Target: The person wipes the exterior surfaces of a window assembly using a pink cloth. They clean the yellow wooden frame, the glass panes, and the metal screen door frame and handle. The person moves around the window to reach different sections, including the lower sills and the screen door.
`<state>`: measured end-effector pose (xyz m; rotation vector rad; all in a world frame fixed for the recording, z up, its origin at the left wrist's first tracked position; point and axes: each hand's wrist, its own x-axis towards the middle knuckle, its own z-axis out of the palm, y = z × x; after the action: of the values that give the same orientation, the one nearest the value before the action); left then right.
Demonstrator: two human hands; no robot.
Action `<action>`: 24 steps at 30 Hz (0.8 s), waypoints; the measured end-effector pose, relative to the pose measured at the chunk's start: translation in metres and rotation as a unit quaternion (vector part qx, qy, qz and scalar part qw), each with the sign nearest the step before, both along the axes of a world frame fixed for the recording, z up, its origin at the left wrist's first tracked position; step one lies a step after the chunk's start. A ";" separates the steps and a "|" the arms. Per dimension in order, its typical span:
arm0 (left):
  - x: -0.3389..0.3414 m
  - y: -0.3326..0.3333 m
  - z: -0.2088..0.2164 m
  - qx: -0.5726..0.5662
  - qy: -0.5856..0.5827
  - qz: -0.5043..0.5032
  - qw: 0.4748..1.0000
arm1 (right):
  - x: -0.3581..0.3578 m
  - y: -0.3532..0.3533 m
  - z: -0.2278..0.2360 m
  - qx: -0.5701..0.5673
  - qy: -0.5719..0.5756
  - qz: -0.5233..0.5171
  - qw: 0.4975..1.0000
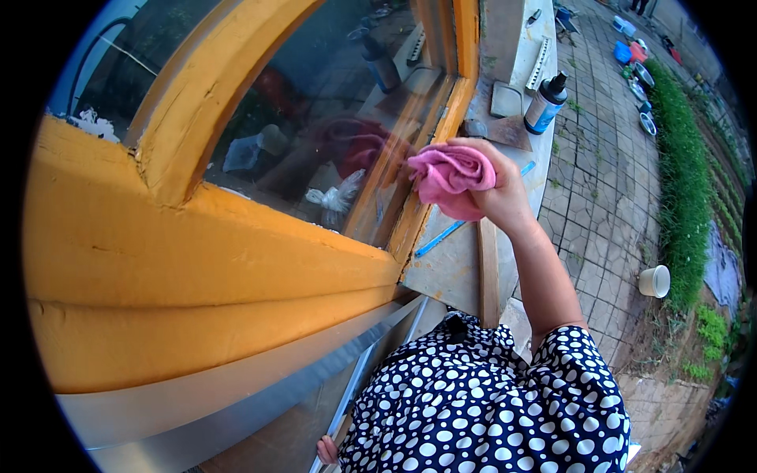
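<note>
Spotted shirt [481, 402] nearest, below right hand [505, 193]. Right fingers squeezed round pink cloth [453, 177], all bunched up, just beside orange window frame [292, 244]; cannot tell if touching. Looks like wiping step. Next wipe likely needs cloth pressed flat on glass [315, 94]. Left hand [327, 449] low, left of right hand, beside shirt; cannot tell if gripping. Bottle [546, 106] past right hand.

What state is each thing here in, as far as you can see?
Pink cloth: bunched up, held in the right hand
Right hand: closed around the cloth
Left hand: mostly hidden, grip unclear
Black-topped bottle: standing upright
Orange window frame: paint cracked
White plastic bag: crumpled, seen in the windowpane
</note>
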<state>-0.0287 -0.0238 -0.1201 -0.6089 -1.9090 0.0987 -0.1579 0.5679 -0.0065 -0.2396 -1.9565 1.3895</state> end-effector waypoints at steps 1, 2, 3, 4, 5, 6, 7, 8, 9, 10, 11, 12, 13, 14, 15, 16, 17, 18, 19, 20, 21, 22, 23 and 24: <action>-0.001 0.001 0.001 -0.001 0.003 0.001 1.000 | -0.011 0.018 0.006 -0.025 0.049 -0.033 0.998; -0.005 0.003 0.002 0.000 0.007 -0.001 1.000 | -0.024 0.043 0.003 -0.033 0.095 -0.069 0.993; -0.007 0.005 0.002 0.000 0.009 -0.002 1.000 | -0.037 0.065 0.001 -0.057 0.120 -0.119 0.984; -0.007 0.006 0.003 0.000 0.010 0.000 1.000 | -0.051 0.084 0.002 -0.085 0.134 -0.153 0.975; -0.006 0.007 0.004 -0.001 0.012 0.001 1.000 | -0.065 0.098 0.000 -0.101 0.144 -0.165 0.970; -0.008 0.008 0.005 -0.002 0.014 0.000 1.000 | -0.080 0.119 -0.010 -0.103 0.150 -0.169 0.969; -0.011 0.009 0.005 0.000 0.015 -0.003 1.000 | -0.094 0.140 -0.026 -0.103 0.155 -0.174 0.967; -0.014 0.012 0.004 0.001 0.016 -0.006 1.000 | -0.106 0.156 -0.041 -0.093 0.129 -0.188 0.969; -0.017 0.013 0.003 0.003 0.016 -0.009 1.000 | -0.116 0.170 -0.055 -0.082 0.102 -0.201 0.971; -0.018 0.014 0.003 0.003 0.016 -0.010 1.000 | -0.121 0.175 -0.064 -0.073 0.074 -0.212 0.972; -0.015 0.013 0.005 0.000 0.017 -0.003 1.000 | -0.123 0.163 -0.065 -0.045 0.035 -0.215 0.975; -0.012 0.012 0.006 -0.003 0.018 0.002 1.000 | -0.119 0.142 -0.059 -0.015 -0.004 -0.217 0.976; -0.010 0.012 0.008 -0.005 0.018 0.005 1.000 | -0.115 0.128 -0.057 0.016 -0.043 -0.220 0.974; -0.012 0.014 0.008 -0.003 0.018 0.001 1.000 | -0.109 0.130 -0.061 0.039 -0.028 -0.196 0.979; -0.009 0.014 0.009 -0.005 0.017 0.002 1.000 | -0.102 0.120 -0.056 0.071 -0.049 -0.191 0.978; -0.007 0.014 0.010 -0.006 0.015 0.003 1.000 | -0.093 0.106 -0.047 0.103 -0.069 -0.185 0.975; -0.008 0.013 0.013 -0.007 0.014 0.000 1.000 | -0.085 0.100 -0.041 0.135 -0.089 -0.183 0.970; -0.008 0.013 0.014 -0.009 0.013 -0.002 1.000 | -0.083 0.091 -0.041 0.163 -0.069 -0.200 0.964; -0.008 0.012 0.015 -0.010 0.012 -0.005 1.000 | -0.070 0.081 -0.035 0.199 -0.095 -0.183 0.958; -0.007 0.010 0.017 -0.011 0.010 -0.007 1.000 | -0.059 0.072 -0.028 0.221 -0.115 -0.167 0.954; -0.007 0.009 0.017 -0.012 0.009 -0.010 1.000 | -0.051 0.064 -0.026 0.242 -0.135 -0.151 0.949; -0.007 0.008 0.018 -0.013 0.008 -0.012 1.000 | -0.045 0.056 -0.029 0.277 -0.138 -0.154 0.938; -0.006 0.008 0.019 -0.013 0.009 -0.012 1.000 | -0.037 0.045 -0.027 0.295 -0.145 -0.143 0.934; -0.005 0.008 0.019 -0.013 0.009 -0.012 1.000 | -0.030 0.034 -0.026 0.309 -0.153 -0.132 0.930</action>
<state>-0.0341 -0.0155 -0.1008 -0.6467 -1.8848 0.1129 -0.1877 0.6015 -0.0325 -0.4163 -2.4044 0.5403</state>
